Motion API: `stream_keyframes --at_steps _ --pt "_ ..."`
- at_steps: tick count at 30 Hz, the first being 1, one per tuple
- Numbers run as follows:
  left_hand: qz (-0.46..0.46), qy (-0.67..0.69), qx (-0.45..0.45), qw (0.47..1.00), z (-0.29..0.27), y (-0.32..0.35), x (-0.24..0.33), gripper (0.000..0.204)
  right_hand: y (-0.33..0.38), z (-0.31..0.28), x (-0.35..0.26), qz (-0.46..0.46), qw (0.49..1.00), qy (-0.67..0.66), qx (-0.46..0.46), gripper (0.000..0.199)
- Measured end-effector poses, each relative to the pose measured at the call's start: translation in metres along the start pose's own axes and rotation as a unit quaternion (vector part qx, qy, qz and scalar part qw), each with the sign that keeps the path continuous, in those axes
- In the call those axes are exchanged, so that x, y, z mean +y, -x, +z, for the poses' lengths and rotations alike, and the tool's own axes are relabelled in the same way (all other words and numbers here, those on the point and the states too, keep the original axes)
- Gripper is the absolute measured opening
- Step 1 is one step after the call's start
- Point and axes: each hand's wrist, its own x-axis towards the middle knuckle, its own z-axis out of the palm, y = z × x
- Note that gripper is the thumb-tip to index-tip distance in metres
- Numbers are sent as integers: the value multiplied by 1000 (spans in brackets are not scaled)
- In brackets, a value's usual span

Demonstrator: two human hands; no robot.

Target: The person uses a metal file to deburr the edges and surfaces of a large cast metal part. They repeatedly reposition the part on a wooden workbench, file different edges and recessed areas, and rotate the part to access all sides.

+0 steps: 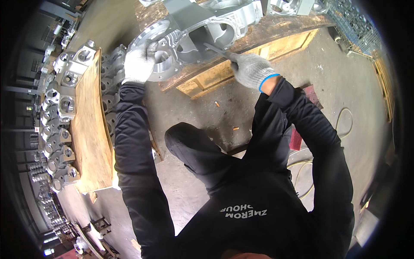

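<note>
A large silver-grey metal casting (185,41) with round bores and ribs lies on a worn wooden bench at the top of the view. My left hand (140,64), in a white knit glove, is closed over its left edge beside a round bore, with the fingertips curled onto the metal. In a grey knit glove with a blue cuff, my right hand (254,71) grips a file (217,49). This grey, flat tool points up and left over the casting's large opening. I cannot tell whether its tip touches the metal.
Similar castings stand on the left around a wooden board (90,129). A wire basket (353,26) of metal parts is at the upper right. The wooden bench (284,32) edge runs in front of me. A hose (345,123) and a red mat (296,139) lie on the floor.
</note>
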Motion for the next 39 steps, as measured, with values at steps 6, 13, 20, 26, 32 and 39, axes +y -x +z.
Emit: stream_keyframes --at_steps 6,13,20,26,32,39 --pt "-17 10 7 1000 3 1 -3 32 -14 48 -31 299 807 -506 -51 50" --pt "14 39 45 998 10 3 -15 26 -31 45 -71 257 803 -536 42 43" --pt "-38 58 -5 998 6 4 -16 35 -28 39 -71 234 796 -554 63 38" --pt "-90 34 -33 995 -3 4 -2 43 -37 44 -67 250 817 -517 38 39" --pt "-57 44 -8 997 1 5 -7 45 -60 73 -43 179 859 -475 66 34" --pt "-82 29 -41 995 -2 3 -11 45 -129 120 -9 -1 990 -130 50 38"
